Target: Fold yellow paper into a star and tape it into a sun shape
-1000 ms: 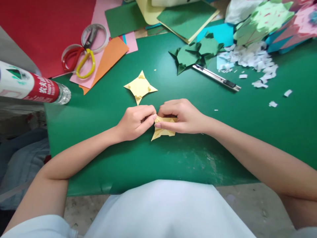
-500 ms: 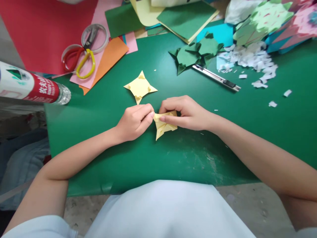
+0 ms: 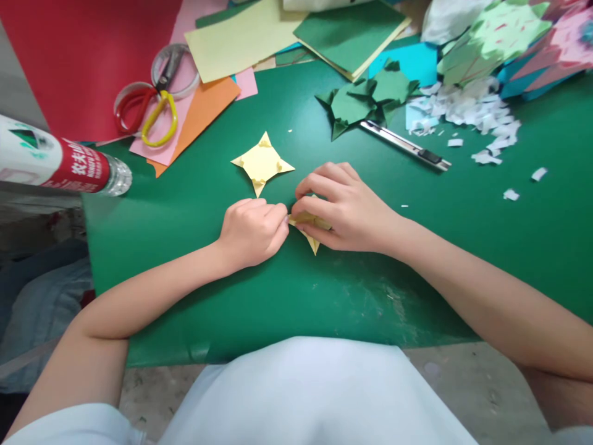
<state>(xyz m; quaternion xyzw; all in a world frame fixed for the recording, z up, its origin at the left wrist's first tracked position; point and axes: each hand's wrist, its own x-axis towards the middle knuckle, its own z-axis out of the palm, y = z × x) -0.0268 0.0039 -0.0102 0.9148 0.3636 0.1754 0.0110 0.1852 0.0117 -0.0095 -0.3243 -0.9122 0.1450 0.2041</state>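
mat (image 3: 463, 247): green, covers most of the view; a grey surface (image 3: 463, 383) shows past its 6 o'clock edge.
red sheet (image 3: 83, 55): at 10 o'clock, with pink and orange paper overlapping its edge.
bottle (image 3: 60, 162): at 9 o'clock off the mat, clear base end toward it; I cannot tell what is in it.
writing: the bottle's red band bears white Chinese characters, 农夫 readable.
yellow sheet (image 3: 236, 40): at 12 o'clock, atop the paper pile.
scraps (image 3: 467, 111): white, heaped at 2 o'clock.
scissors (image 3: 152, 114): red and yellow handles, at 11 o'clock.
knife (image 3: 405, 145): at 1 o'clock, beside green folds (image 3: 365, 99).
right hand (image 3: 345, 207): fingers bent, pinching the piece from above.
left hand (image 3: 252, 232): curled, fingertips pinching the piece's left end.
star (image 3: 262, 164): yellow, just beyond the hands.
piece (image 3: 312, 238): yellow fold, mat centre, between both hands.
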